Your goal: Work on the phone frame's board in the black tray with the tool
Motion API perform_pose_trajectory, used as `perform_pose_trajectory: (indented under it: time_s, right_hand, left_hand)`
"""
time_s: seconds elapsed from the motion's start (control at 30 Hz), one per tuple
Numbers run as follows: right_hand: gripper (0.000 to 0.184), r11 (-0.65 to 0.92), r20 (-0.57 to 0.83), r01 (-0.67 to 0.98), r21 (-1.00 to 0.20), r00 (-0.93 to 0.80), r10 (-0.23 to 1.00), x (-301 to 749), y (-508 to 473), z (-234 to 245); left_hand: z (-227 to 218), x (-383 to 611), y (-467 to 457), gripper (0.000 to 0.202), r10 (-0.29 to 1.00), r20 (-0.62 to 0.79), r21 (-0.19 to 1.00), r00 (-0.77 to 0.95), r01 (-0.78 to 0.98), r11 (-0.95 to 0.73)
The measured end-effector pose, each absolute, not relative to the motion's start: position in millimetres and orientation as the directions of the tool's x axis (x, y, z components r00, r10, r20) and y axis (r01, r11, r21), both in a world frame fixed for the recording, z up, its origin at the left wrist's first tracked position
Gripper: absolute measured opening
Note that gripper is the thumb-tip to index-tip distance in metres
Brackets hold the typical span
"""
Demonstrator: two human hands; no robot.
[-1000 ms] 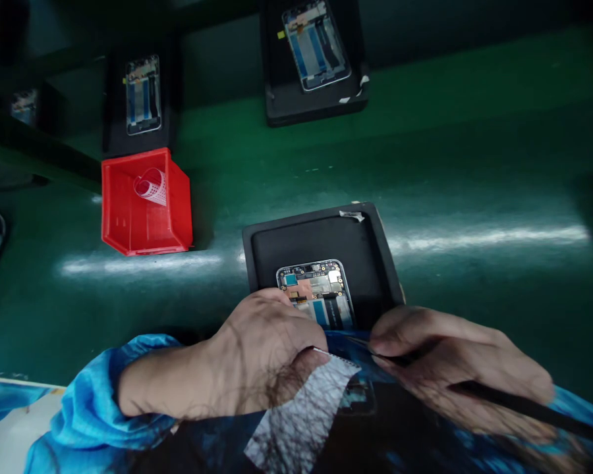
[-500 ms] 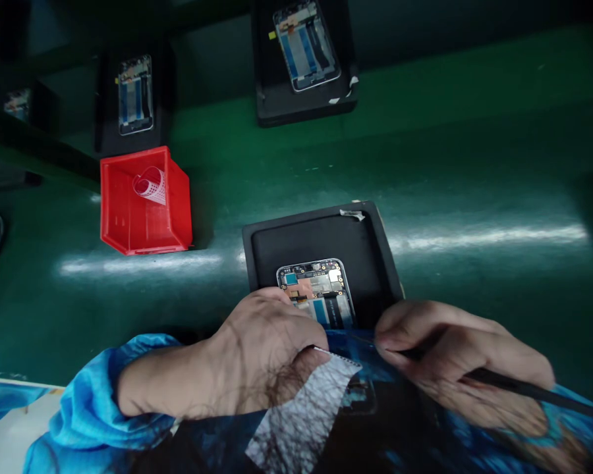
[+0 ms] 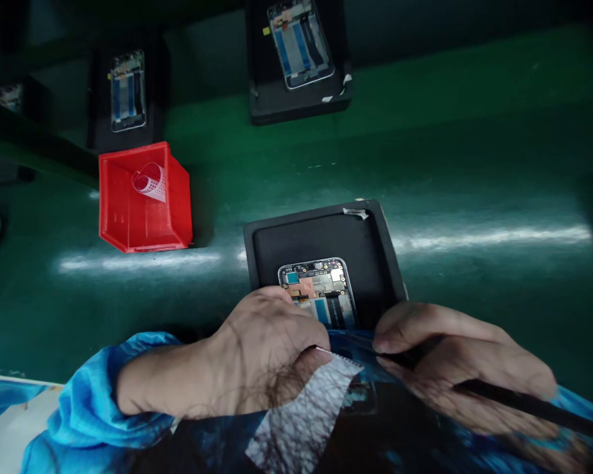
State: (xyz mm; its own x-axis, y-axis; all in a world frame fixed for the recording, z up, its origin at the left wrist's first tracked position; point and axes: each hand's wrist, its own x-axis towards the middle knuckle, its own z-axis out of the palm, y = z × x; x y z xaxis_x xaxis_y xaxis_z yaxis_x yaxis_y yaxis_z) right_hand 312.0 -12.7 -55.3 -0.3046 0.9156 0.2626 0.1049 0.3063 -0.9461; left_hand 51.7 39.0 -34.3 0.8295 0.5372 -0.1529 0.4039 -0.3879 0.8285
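Note:
My left hand point(image 3: 271, 349) is closed, pinching a white perforated sheet point(image 3: 306, 415) between thumb and fingers; strands of hair blur across it. To the right, my right hand point(image 3: 459, 355) is closed around black tweezers point(image 3: 518, 398), whose thin tips point left toward the sheet. An opened phone point(image 3: 321, 283) with its circuit board exposed lies in a black tray point(image 3: 321, 237) just beyond both hands. The left hand covers the phone's lower left part, and its bottom end is hidden.
A red bin point(image 3: 178, 217) with a curled white perforated strip inside stands on the green surface to the left. Farther back, other black trays hold opened phones point(image 3: 301, 46), point(image 3: 128, 92). A dark bar point(image 3: 39, 145) crosses the left side.
The far trays with phones have shifted slightly left. My right hand has tilted the tweezers a little, while my left hand and the sheet stay nearly in place.

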Motion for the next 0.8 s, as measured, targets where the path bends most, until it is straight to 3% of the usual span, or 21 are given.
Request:
perform_pose_trajectory:
  time_s: [0.47, 0.8]
  right_hand:
    - [0.030, 0.345, 0.296, 0.125, -0.930, -0.302, 0.906, 310.8, -20.0, -62.6]
    - [0.023, 0.332, 0.299, 0.056, -0.942, -0.311, 0.902, 310.2, -10.0, -58.5]
  left_hand:
    - [-34.4, 51.9, 39.9, 0.018, 0.536, -0.140, 0.832, 0.833, 0.392, -0.392]
    - [-33.8, 53.5, 40.0, 0.019, 0.541, -0.122, 0.828, 0.832, 0.386, -0.407]
